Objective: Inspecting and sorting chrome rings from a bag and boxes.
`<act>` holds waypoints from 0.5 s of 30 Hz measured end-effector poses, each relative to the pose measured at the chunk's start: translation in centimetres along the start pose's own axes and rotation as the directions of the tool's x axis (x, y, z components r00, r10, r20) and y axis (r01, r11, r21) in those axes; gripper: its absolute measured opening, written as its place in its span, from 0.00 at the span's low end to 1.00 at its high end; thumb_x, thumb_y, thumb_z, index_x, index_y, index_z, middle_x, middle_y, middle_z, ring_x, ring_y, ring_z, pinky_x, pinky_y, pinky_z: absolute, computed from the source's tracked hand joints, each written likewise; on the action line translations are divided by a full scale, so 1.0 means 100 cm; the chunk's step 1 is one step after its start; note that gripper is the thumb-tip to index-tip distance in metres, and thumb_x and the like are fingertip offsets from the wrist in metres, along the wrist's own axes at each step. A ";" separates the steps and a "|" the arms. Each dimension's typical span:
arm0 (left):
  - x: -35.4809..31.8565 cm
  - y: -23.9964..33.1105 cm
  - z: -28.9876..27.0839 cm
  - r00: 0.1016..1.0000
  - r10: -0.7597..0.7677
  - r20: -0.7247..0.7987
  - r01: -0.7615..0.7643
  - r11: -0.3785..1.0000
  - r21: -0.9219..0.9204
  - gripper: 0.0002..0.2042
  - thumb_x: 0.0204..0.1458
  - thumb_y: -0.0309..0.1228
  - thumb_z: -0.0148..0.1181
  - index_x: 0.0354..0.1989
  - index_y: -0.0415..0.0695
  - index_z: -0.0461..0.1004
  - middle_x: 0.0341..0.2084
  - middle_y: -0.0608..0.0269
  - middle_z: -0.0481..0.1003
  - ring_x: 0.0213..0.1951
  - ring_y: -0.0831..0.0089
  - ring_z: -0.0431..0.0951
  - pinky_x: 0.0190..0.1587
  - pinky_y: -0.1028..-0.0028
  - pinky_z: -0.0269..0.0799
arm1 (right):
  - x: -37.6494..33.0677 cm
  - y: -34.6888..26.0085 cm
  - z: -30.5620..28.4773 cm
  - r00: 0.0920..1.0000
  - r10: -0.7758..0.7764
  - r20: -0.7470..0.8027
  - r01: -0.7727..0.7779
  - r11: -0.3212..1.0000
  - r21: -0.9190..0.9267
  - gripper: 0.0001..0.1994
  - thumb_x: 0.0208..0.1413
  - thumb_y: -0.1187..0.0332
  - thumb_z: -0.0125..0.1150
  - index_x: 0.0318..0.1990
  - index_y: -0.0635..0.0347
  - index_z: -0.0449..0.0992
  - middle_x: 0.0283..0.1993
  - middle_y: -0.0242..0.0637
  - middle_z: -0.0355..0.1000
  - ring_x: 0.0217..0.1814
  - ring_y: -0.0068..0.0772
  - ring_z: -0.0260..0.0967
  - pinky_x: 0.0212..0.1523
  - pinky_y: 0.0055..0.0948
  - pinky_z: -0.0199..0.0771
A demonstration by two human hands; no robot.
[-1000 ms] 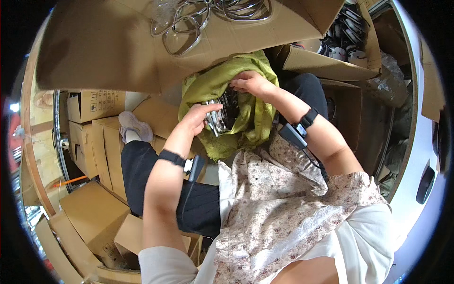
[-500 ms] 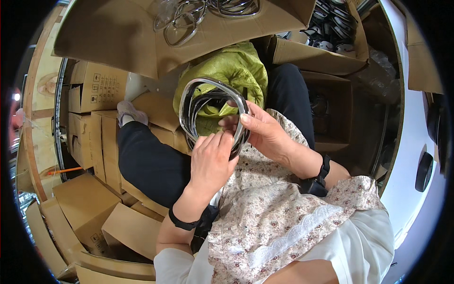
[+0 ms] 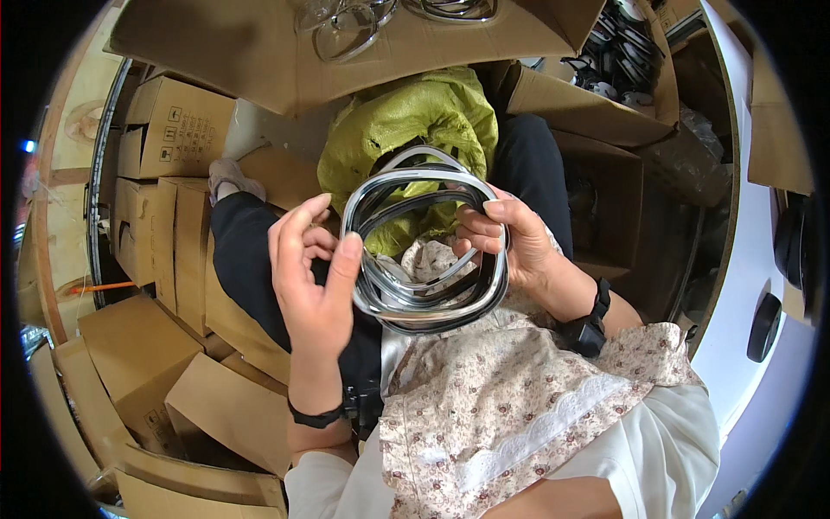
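Observation:
Several rounded-square chrome frames point(image 3: 432, 313), stacked loosely with black edges showing, are held upright over my lap. My right hand point(image 3: 520, 240) grips their right side, thumb on the outer rim and fingers curled inside. Just left of the stack, my left hand point(image 3: 313, 275) is open with its fingers apart; its thumb is close to the left rim, and I cannot tell if it touches. Through the frames' openings show a yellow-green woven sack point(image 3: 402, 117) and my floral apron point(image 3: 501, 389).
Above hangs the edge of a cardboard box point(image 3: 233, 52) holding more chrome frames point(image 3: 350, 35). Another box point(image 3: 553, 99) at upper right holds black and white parts point(image 3: 624, 56). Cardboard cartons point(image 3: 143, 372) crowd the left side. A white panel point(image 3: 735, 329) stands at right.
My left hand has let go of the frames and moved left, its fingers spreading. The stack has turned to face me more fully and its frames have fanned apart, still in my right hand.

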State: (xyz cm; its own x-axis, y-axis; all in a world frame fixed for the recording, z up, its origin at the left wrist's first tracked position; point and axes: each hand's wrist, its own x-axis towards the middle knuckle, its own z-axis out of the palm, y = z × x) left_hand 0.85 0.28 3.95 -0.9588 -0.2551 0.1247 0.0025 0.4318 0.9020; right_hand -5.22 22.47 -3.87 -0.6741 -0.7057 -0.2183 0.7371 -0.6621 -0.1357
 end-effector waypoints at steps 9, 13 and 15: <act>0.004 -0.024 -0.003 0.981 -0.056 0.186 0.136 0.881 -0.454 0.23 0.54 0.28 0.60 0.58 0.34 0.63 0.51 0.56 0.67 0.50 0.73 0.68 0.56 0.73 0.62 | -0.002 -0.003 -0.012 0.994 -0.015 0.112 0.014 1.000 0.008 0.19 0.56 0.66 0.57 0.54 0.58 0.65 0.20 0.22 0.55 0.17 0.13 0.53 0.39 0.25 0.69; 0.002 -0.030 0.014 0.873 -0.243 0.422 0.478 0.598 -0.644 0.42 0.52 0.44 0.63 0.68 0.39 0.45 0.59 0.49 0.60 0.62 0.61 0.61 0.61 0.62 0.63 | 0.002 -0.001 -0.009 0.999 -0.036 0.033 0.035 0.998 0.050 0.16 0.55 0.68 0.57 0.50 0.58 0.66 0.19 0.22 0.54 0.17 0.14 0.53 0.37 0.24 0.68; -0.002 -0.034 0.022 0.853 -0.281 0.440 0.522 0.487 -0.701 0.44 0.51 0.47 0.63 0.69 0.42 0.42 0.58 0.47 0.60 0.58 0.61 0.67 0.58 0.59 0.68 | 0.002 -0.003 -0.014 0.999 -0.021 0.029 0.018 0.995 0.096 0.15 0.55 0.67 0.56 0.49 0.59 0.66 0.19 0.22 0.55 0.17 0.14 0.54 0.37 0.24 0.68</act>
State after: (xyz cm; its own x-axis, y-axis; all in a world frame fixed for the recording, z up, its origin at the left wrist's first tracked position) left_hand 0.39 0.78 -0.10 -0.9435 0.0414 -0.3289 -0.2999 -0.5293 0.7937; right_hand -5.48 22.90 -5.20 -0.6903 -0.6988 -0.1873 0.7168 -0.6957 -0.0461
